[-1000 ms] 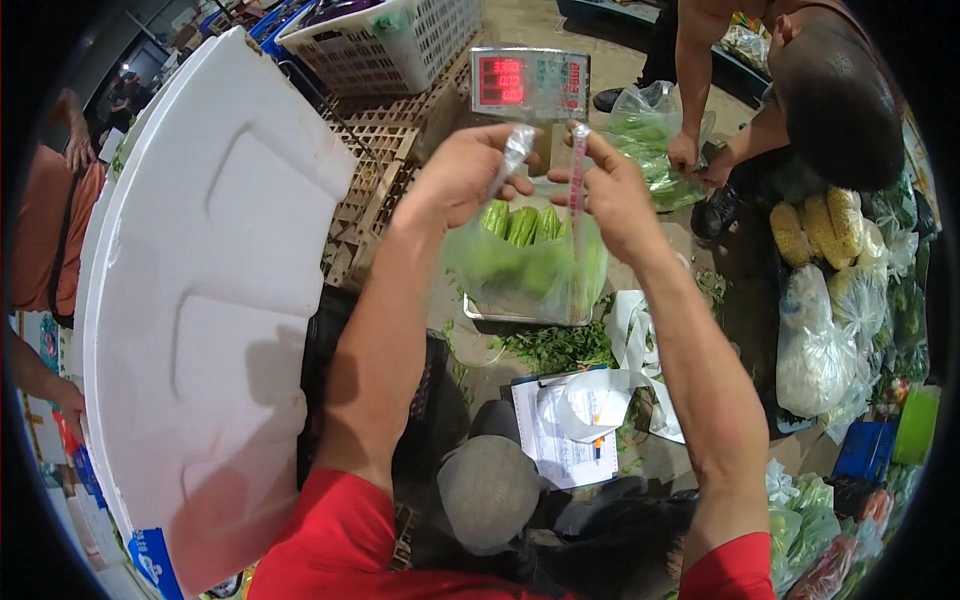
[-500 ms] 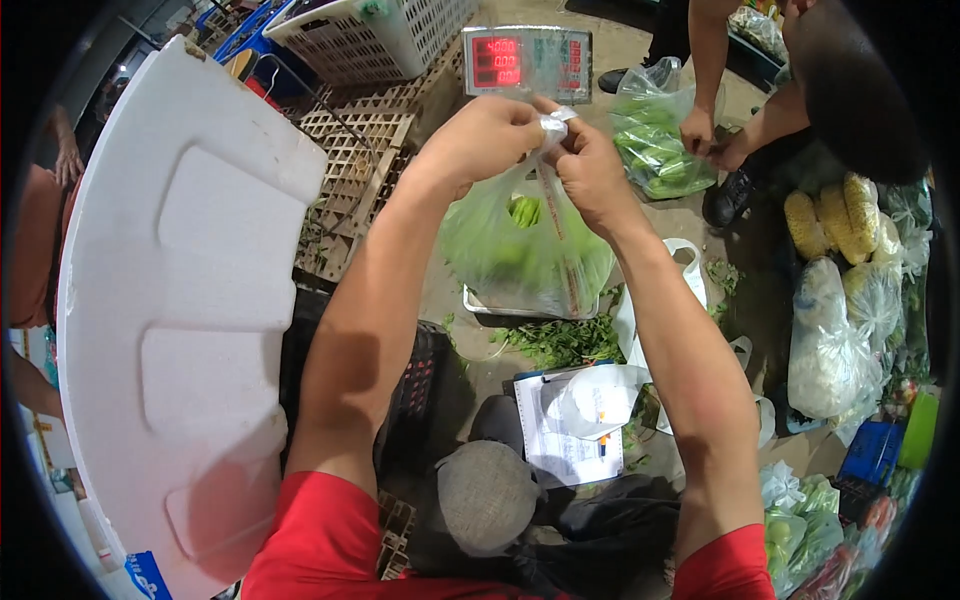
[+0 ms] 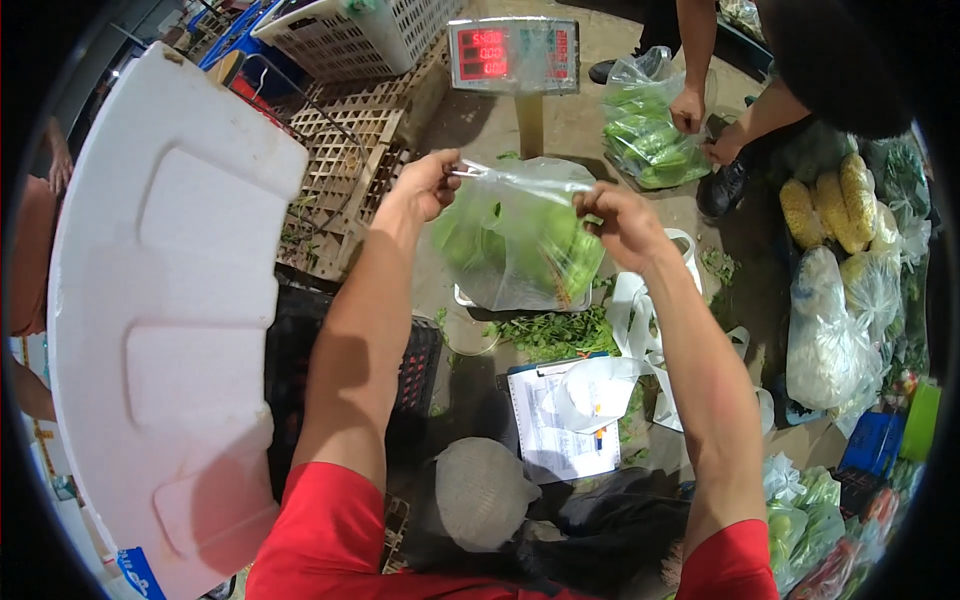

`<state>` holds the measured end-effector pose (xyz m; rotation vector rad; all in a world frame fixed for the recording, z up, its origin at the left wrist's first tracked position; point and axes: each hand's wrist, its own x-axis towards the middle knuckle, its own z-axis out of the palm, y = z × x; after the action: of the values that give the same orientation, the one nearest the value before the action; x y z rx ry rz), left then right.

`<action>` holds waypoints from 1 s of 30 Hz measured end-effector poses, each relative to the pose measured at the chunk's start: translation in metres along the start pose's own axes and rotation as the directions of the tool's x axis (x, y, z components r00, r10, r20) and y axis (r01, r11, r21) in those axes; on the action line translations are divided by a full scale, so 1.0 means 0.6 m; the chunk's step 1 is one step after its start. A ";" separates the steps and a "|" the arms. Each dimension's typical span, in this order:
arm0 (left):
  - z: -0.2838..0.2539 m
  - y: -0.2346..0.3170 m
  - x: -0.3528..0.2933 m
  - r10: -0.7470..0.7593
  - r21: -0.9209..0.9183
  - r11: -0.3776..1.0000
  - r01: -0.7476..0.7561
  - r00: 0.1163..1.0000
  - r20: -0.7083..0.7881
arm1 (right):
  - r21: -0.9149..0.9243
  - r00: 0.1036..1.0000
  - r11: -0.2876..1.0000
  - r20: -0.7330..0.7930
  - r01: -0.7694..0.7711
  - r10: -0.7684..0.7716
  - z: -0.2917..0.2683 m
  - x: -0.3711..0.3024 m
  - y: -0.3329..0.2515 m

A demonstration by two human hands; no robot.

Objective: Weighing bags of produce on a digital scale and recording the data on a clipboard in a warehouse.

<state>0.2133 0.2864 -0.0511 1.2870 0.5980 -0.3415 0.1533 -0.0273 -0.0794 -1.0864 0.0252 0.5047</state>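
Note:
A clear plastic bag (image 3: 530,240) full of pale green vegetables rests on a scale's weighing plate (image 3: 470,297), of which only the edge shows. My left hand (image 3: 427,187) is closed on one end of the bag's stretched mouth. At the other end, my right hand (image 3: 625,222) pinches the plastic, its fingers curled. The bag's top is drawn out sideways between both hands. Beyond it stands the scale's display (image 3: 514,56) with red lit digits, on a post.
At back right, another person's hands (image 3: 700,125) work at a second bag of greens (image 3: 655,120). A white foam box lid (image 3: 200,300) fills the left side. Close by, a person in a grey cap (image 3: 485,493) sits near a clipboard with papers (image 3: 560,450). Bagged corn (image 3: 830,215) lies right.
My hands have moved apart and lower, from together at the gathered, twisted bag neck to holding its mouth stretched wide. The scale's digits have changed.

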 end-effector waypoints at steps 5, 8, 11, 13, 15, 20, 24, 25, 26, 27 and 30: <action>0.087 0.006 0.034 -0.017 -0.081 0.997 0.018 1.000 0.012 | -0.889 0.976 0.416 0.123 0.189 -0.181 0.043 0.003 -0.027; 0.066 0.031 0.053 -0.035 0.012 0.999 0.034 0.997 0.072 | -0.950 0.886 -0.152 0.308 0.271 -0.346 0.085 -0.015 -0.074; 0.051 0.019 0.105 0.011 0.115 0.993 0.003 0.993 -0.115 | -0.756 0.867 -0.566 0.479 0.330 -0.134 0.042 -0.063 -0.018; 0.054 -0.018 0.132 -0.074 0.182 0.979 0.096 0.990 -0.124 | -0.675 0.889 -0.650 0.458 0.347 -0.001 -0.003 -0.127 0.077; 0.043 -0.039 0.163 -0.022 0.210 0.976 0.062 0.982 -0.187 | -0.663 0.909 -0.666 0.413 0.343 0.056 -0.002 -0.126 0.101; 0.050 -0.026 0.140 0.036 0.154 0.988 -0.017 0.992 -0.121 | -0.719 0.890 -0.572 0.453 0.396 0.046 -0.005 -0.130 0.071; 0.026 -0.022 0.045 0.232 -0.151 0.965 -0.214 0.966 0.116 | -0.848 0.809 0.012 0.500 0.529 -0.309 0.032 -0.119 0.029; 0.043 -0.036 0.013 0.271 -0.244 0.942 -0.233 0.953 0.138 | -0.797 0.913 0.460 0.273 0.391 -0.303 0.045 -0.113 0.025; 0.051 -0.049 -0.020 0.307 -0.322 0.914 -0.249 0.940 0.146 | -0.641 0.940 0.688 0.218 0.341 -0.263 0.056 -0.097 0.026; 0.046 -0.060 -0.052 0.347 -0.314 0.910 -0.269 0.910 0.226 | -0.433 0.963 0.862 0.176 0.263 -0.205 0.069 -0.075 0.029; 0.057 -0.085 -0.111 0.322 -0.059 0.946 -0.318 0.918 0.230 | -0.410 0.967 0.887 -0.046 0.212 -0.252 0.128 -0.022 0.029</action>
<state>0.1393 0.2347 -0.0464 1.2774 0.1813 -0.2110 0.1175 0.0392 -0.0541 -1.4978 -0.1278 0.2404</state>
